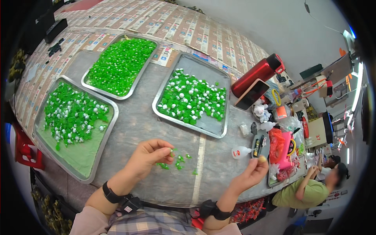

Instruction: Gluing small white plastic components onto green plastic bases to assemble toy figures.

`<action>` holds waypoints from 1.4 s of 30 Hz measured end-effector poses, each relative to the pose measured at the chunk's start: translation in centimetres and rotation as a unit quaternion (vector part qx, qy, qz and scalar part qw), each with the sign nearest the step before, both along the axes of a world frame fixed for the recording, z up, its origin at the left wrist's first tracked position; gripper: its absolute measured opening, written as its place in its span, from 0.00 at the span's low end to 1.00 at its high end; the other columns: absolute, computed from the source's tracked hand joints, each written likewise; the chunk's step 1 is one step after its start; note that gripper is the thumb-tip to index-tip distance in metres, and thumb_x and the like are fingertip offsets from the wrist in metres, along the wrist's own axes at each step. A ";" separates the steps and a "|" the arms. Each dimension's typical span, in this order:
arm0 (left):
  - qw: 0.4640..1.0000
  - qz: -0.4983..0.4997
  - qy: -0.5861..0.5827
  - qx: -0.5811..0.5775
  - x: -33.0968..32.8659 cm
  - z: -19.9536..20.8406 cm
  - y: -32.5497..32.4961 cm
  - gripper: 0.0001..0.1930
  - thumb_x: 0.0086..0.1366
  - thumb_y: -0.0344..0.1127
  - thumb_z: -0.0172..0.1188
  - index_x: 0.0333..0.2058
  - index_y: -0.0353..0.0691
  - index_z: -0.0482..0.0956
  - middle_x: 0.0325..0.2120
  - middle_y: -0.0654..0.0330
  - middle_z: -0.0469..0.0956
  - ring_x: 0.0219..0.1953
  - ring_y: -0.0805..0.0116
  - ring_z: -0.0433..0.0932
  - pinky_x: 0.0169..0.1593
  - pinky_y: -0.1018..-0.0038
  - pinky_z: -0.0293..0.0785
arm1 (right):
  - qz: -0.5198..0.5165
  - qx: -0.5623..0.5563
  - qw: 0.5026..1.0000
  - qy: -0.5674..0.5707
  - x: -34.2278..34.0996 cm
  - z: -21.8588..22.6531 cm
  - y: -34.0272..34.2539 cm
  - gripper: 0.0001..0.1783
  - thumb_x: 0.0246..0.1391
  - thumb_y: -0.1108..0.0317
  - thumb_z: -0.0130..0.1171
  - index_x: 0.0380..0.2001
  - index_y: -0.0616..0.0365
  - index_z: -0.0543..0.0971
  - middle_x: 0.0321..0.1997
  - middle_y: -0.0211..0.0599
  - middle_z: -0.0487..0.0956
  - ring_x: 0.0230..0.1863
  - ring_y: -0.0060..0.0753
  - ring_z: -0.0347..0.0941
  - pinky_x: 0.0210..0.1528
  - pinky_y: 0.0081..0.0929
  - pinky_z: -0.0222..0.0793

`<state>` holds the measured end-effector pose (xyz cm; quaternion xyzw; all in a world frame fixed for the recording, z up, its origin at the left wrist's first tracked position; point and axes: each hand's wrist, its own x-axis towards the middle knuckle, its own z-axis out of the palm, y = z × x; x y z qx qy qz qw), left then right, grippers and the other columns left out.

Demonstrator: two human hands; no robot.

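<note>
My left hand is closed in a pinch on a small green piece, just above the grey tabletop. Beside it several loose green pieces with whitish bits lie scattered on the table. My right hand is raised at the right, thumb and fingertips together, with a yellowish cover or bit at one fingertip. Whatever its fingers hold cannot be made out. Close to that hand are a small dish with dark slim tubes in it and a white squeeze bottle.
Metal trays of green pieces, many with white balls, stand at the left, far left and far middle. A red flask and a phone lie at right, near a pink glue gun and clutter. Another person sits beyond.
</note>
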<state>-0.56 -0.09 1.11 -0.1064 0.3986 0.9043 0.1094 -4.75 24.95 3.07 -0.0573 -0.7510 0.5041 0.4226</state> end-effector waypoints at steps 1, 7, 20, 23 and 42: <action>1.000 -0.005 0.001 0.018 0.0 0.2 -0.1 0.07 0.55 0.29 0.52 0.33 0.35 0.71 0.26 0.60 0.74 0.27 0.74 0.74 0.34 0.80 0.72 | -0.009 0.006 1.000 -0.015 -0.7 -0.5 1.3 0.16 0.43 0.75 0.53 0.38 0.63 0.66 0.33 0.35 0.68 0.32 0.25 0.66 0.35 0.20 0.62; 0.999 -0.028 -0.007 0.033 0.1 0.3 0.0 0.07 0.54 0.28 0.53 0.33 0.36 0.70 0.26 0.60 0.74 0.28 0.74 0.74 0.34 0.80 0.72 | 0.134 -0.005 0.934 -0.330 -3.5 -4.9 6.5 0.25 0.39 0.69 0.59 0.41 0.65 0.65 0.39 0.39 0.69 0.39 0.25 0.65 0.40 0.20 0.61; 0.993 -0.069 -0.024 0.087 0.3 0.1 -0.5 0.06 0.52 0.25 0.53 0.31 0.34 0.72 0.25 0.55 0.74 0.27 0.70 0.75 0.32 0.76 0.74 | 0.216 -0.028 0.976 0.002 1.0 5.1 -3.8 0.32 0.31 0.46 0.63 0.31 0.63 0.67 0.26 0.30 0.64 0.28 0.20 0.62 0.31 0.17 0.59; 0.991 -0.086 -0.011 0.098 0.2 0.1 -0.5 0.07 0.53 0.26 0.53 0.32 0.34 0.72 0.26 0.56 0.75 0.28 0.72 0.75 0.34 0.78 0.74 | 0.160 0.061 0.985 -0.003 1.4 6.1 -6.2 0.39 0.27 0.33 0.55 0.25 0.62 0.64 0.21 0.29 0.62 0.22 0.21 0.58 0.23 0.16 0.54; 0.992 -0.081 -0.004 0.100 0.3 -0.2 -0.6 0.06 0.53 0.29 0.54 0.31 0.36 0.72 0.24 0.58 0.75 0.26 0.73 0.74 0.32 0.79 0.73 | 0.275 0.094 0.957 -0.014 1.9 4.5 -9.0 0.34 0.27 0.38 0.59 0.22 0.59 0.64 0.16 0.27 0.61 0.17 0.20 0.56 0.19 0.18 0.51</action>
